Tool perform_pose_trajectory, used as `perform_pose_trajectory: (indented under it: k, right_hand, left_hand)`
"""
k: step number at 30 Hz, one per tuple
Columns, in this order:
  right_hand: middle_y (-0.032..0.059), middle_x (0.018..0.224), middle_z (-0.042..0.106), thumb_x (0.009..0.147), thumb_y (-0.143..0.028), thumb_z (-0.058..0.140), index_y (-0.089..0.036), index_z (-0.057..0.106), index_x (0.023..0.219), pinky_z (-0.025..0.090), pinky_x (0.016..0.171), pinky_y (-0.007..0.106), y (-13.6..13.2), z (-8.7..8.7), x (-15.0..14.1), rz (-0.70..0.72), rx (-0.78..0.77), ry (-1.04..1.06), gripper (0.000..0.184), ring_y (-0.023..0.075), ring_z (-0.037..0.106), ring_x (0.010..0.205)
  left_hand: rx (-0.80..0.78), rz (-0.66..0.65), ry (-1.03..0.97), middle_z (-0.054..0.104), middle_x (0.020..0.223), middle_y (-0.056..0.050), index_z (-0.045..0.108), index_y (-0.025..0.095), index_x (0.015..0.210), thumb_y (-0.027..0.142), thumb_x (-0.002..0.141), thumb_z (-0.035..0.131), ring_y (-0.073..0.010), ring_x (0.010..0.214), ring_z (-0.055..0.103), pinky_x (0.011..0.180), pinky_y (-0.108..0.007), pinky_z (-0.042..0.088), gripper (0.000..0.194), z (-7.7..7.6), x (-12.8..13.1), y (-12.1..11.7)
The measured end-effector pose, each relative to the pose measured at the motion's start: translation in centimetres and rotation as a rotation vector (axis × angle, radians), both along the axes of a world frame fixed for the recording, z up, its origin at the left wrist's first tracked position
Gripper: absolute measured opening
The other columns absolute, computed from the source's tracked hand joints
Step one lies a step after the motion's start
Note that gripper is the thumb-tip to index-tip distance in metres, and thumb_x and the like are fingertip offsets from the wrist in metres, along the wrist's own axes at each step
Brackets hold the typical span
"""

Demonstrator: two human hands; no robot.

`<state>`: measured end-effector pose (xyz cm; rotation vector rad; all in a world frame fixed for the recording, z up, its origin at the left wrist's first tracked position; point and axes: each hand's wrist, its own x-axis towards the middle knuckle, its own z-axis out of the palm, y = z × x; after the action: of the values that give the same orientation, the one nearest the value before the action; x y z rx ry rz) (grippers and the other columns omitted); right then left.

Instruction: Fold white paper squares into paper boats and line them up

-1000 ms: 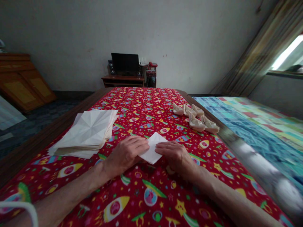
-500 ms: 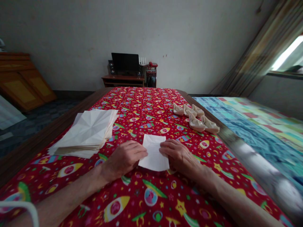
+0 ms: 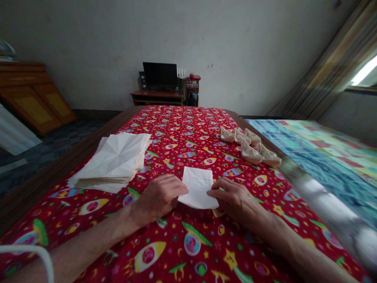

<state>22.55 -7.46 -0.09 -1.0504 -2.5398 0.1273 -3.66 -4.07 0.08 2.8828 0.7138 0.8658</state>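
A long table with a dark wooden edge, covered by a bright red cloth printed with rockets and stars [image 3: 182, 129], fills the foreground. A multicoloured checked quilt [image 3: 312, 157] lies just beyond its right edge. On the cloth's left side sits a thick stack of creased white paper sheets [image 3: 113, 161]; at the far right, a cluster of folded cream paper shapes [image 3: 250, 146] rests near the table's edge. Between them, a single folded white paper square [image 3: 198, 188] lies flat on the cloth. The left hand [image 3: 159, 198] and right hand [image 3: 235, 200] rest palm down at its two sides, open, with their fingers touching its edges.
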Motion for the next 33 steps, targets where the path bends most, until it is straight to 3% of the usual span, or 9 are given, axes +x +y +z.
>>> perform_pose_trajectory:
  k: [3, 8, 14, 18, 23, 28, 33]
  right_hand:
    - [0.0059, 0.094, 0.059, 0.078, -0.006, 0.051, -0.019, 0.064, 0.095, 0.041, 0.067, 0.024, -0.1, 0.6, 0.1, -0.011, -0.09, 0.039, 0.025, 0.0145, 0.054, 0.08]
    - [0.0055, 0.091, 0.059, 0.087, -0.017, 0.045, -0.018, 0.063, 0.085, 0.04, 0.066, 0.023, -0.2, 1.3, 0.0, -0.012, -0.198, 0.077, 0.018, 0.0125, 0.054, 0.076]
    - [-0.0009, 0.064, 0.054, 0.09, -0.029, 0.046, -0.017, 0.057, 0.07, 0.03, 0.054, 0.022, 0.5, -0.2, -0.9, -0.291, -0.183, 0.188, 0.026, 0.009, 0.047, 0.056]
    - [-0.0026, 0.055, 0.052, 0.09, -0.034, 0.047, -0.017, 0.054, 0.063, 0.026, 0.051, 0.023, 1.2, -0.1, -1.6, -0.434, -0.179, 0.14, 0.032, 0.0084, 0.045, 0.05]
    - [0.0008, 0.059, 0.059, 0.091, -0.038, 0.046, -0.018, 0.06, 0.067, 0.026, 0.054, 0.024, 1.5, 0.4, -2.3, -0.558, -0.118, 0.034, 0.035, 0.0116, 0.052, 0.057]
    - [0.0049, 0.066, 0.066, 0.092, -0.038, 0.044, -0.018, 0.065, 0.071, 0.026, 0.054, 0.026, 1.5, 0.5, -2.7, -0.62, -0.074, -0.079, 0.036, 0.0144, 0.058, 0.062]
    - [0.006, 0.067, 0.068, 0.093, -0.037, 0.04, -0.018, 0.065, 0.07, 0.024, 0.054, 0.027, 1.8, 1.2, -3.0, -0.63, -0.086, -0.172, 0.039, 0.0142, 0.059, 0.061]
  left_hand:
    - [-0.14, 0.023, -0.104, 0.068, 0.082, -0.004, 0.069, 0.017, 0.085, 0.015, 0.086, 0.052, -0.016, 0.081, 0.061, 0.074, -0.028, 0.048, 0.017, -0.6, 0.1, 0.5]
    - [-0.363, 0.079, -0.168, 0.065, 0.081, -0.003, 0.072, 0.018, 0.08, 0.02, 0.084, 0.059, -0.0136, 0.076, 0.06, 0.068, -0.023, 0.045, 0.014, -0.7, 0.3, 0.8]
    - [-0.469, 0.206, -0.167, 0.059, 0.073, -0.001, 0.064, 0.015, 0.062, 0.029, 0.088, 0.053, -0.011, 0.069, 0.056, 0.065, -0.021, 0.04, 0.031, -0.5, 0.6, 1.2]
    - [-0.45, 0.326, -0.108, 0.052, 0.065, 0.001, 0.055, 0.016, 0.058, 0.033, 0.09, 0.046, -0.0108, 0.062, 0.05, 0.059, -0.022, 0.034, 0.038, -0.6, 1.1, 1.3]
    - [-0.414, 0.54, 0.008, 0.049, 0.061, 0.002, 0.051, 0.017, 0.058, 0.04, 0.089, 0.045, -0.0112, 0.056, 0.045, 0.055, -0.025, 0.026, 0.039, 0.1, 2.2, 1.5]
    - [-0.407, 0.572, 0.097, 0.048, 0.057, 0.002, 0.045, 0.017, 0.053, 0.043, 0.088, 0.044, -0.0112, 0.054, 0.043, 0.055, -0.026, 0.023, 0.044, 1.1, 2.6, 2.0]
    - [-0.348, 0.596, 0.12, 0.048, 0.055, 0.002, 0.045, 0.017, 0.053, 0.044, 0.088, 0.045, -0.0118, 0.053, 0.044, 0.054, -0.026, 0.024, 0.044, 0.9, 2.5, 2.3]
